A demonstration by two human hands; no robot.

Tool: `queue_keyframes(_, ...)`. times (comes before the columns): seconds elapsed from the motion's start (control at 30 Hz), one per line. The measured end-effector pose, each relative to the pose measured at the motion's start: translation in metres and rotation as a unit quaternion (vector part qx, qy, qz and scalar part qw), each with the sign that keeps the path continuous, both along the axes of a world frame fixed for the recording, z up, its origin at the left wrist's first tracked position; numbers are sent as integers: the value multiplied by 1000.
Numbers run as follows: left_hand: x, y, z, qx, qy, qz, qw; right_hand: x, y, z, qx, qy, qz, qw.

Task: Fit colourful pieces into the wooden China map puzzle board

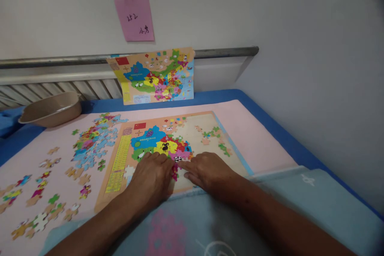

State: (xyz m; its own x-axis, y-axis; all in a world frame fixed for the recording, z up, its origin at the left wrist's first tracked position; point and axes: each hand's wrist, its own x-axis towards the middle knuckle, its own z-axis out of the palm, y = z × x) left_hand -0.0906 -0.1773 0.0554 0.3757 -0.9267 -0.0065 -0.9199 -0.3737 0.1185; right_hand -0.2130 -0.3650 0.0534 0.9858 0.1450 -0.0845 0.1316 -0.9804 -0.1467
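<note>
A partly assembled map puzzle (163, 132) lies in its frame before me. My left hand (153, 174) rests over its lower middle, fingers bent and close together, tips hidden behind the knuckles. Whatever those fingers hold, if anything, is out of sight. Beside its fingertips are magenta puzzle pieces (175, 173). From the right, my right hand (208, 170) reaches in with the index finger stretched toward the panda section (178, 159) and the thumb apart beneath it. That fingertip appears to touch the puzzle next to my left hand.
Loose pieces (96, 140) are heaped left of the frame, with more scattered nearer me. Several pieces (214, 133) lie on the board's right part. A reference map (159, 78) leans against the rail (225, 52). A brown basin (52, 110) stands back left; a blue cloth (285, 200) covers the front.
</note>
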Motion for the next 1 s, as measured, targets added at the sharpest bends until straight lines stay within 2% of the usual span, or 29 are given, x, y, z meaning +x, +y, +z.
queue_keyframes(0.23,1,4,-4,-20,-28,-14,999,0,1,3,-3,4,2,1000)
queue_keyframes(0.5,2,-2,-2,-19,-82,-67,994,1,0,-3,-11,-15,4,1000)
queue_keyframes(0.8,19,9,0,-81,27,-4,996,0,1,-2,-9,-4,4,1000)
queue_keyframes(1.0,19,10,-3,-79,22,-27,996,1,2,2,-7,7,-1,1000)
